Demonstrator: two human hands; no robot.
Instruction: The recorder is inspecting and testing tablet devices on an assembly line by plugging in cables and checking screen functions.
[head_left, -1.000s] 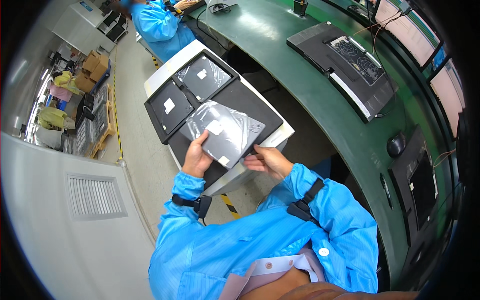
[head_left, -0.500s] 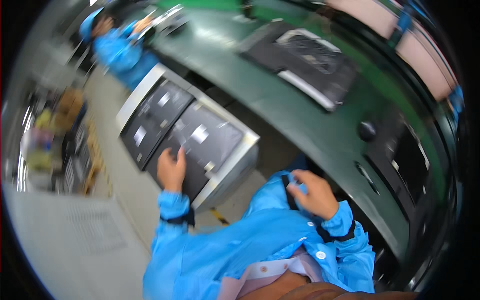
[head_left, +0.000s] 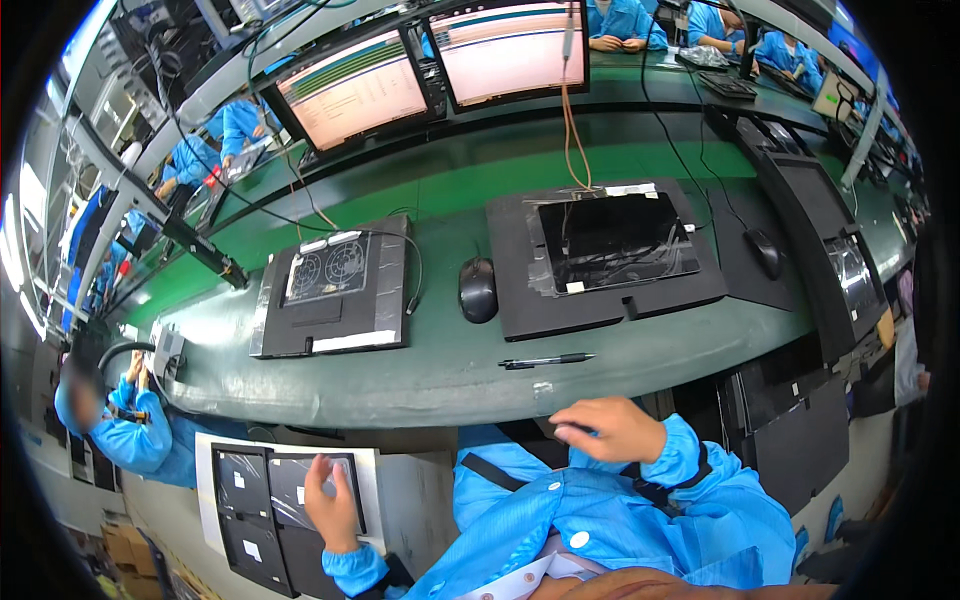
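My left hand [head_left: 333, 506] is raised over a box-like stand with black flat panels [head_left: 300, 492] on top, thumb and fingers apart and nothing in them. My right hand [head_left: 618, 428] hovers just off the bench's near edge, fingers stretched out and thumb apart; I see no object in it. Beyond it a black pen [head_left: 546, 361] lies on the green bench [head_left: 440, 385]. Farther back, a dark-screened flat panel [head_left: 618, 240] rests on a black foam pad [head_left: 520, 315], with cables on it. A black mouse [head_left: 478, 291] sits left of that pad.
Another black pad [head_left: 385, 300] holds a plastic-covered part at left. Two monitors [head_left: 355, 90] stand behind. A second mouse [head_left: 762, 252] and black trays [head_left: 800, 240] lie at right. A co-worker in blue [head_left: 140, 425] sits at far left; more people work across the bench.
My view has swung right and up, bringing the monitors and bench into sight. Both hands stay raised; the left is still over the panels, the right still near the bench edge.
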